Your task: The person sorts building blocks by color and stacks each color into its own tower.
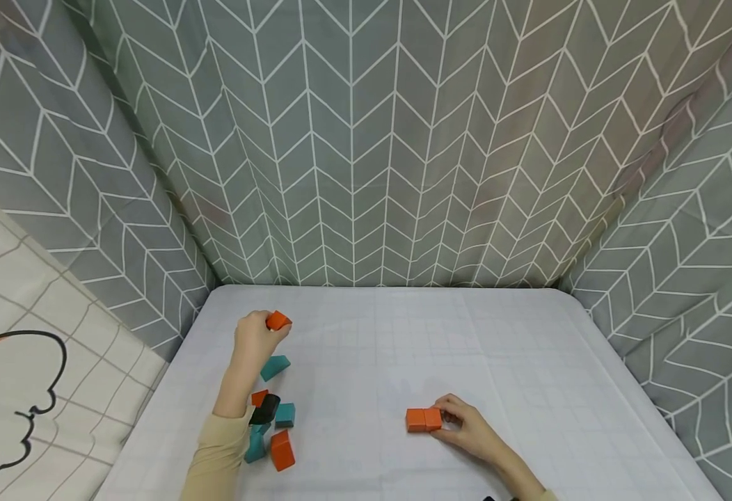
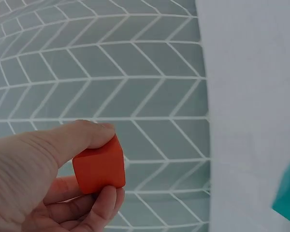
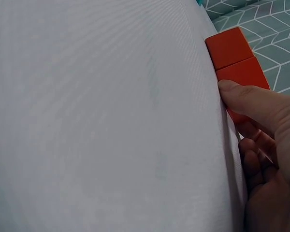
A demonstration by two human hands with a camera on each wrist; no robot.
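Observation:
My left hand (image 1: 255,336) pinches an orange block (image 1: 278,321) between thumb and fingers, over the far left part of the table. In the left wrist view the block (image 2: 99,166) shows a squarish face, with the thumb on top and fingertips below. At the right of centre, my right hand (image 1: 471,433) grips an orange block (image 1: 433,419) on the table, thumb on the near side. Flush against its left side sits another orange block (image 1: 415,420). The right wrist view shows both blocks end to end, the thumb (image 3: 237,94) pressing the nearer one.
Below the left hand lie a teal wedge-like block (image 1: 275,367), a teal block (image 1: 284,415), an orange block (image 1: 282,451) and another teal piece (image 1: 255,447). The left wrist's black band partly hides a small orange piece (image 1: 259,398). Patterned curtains (image 1: 353,153) hang around the white table (image 1: 353,334).

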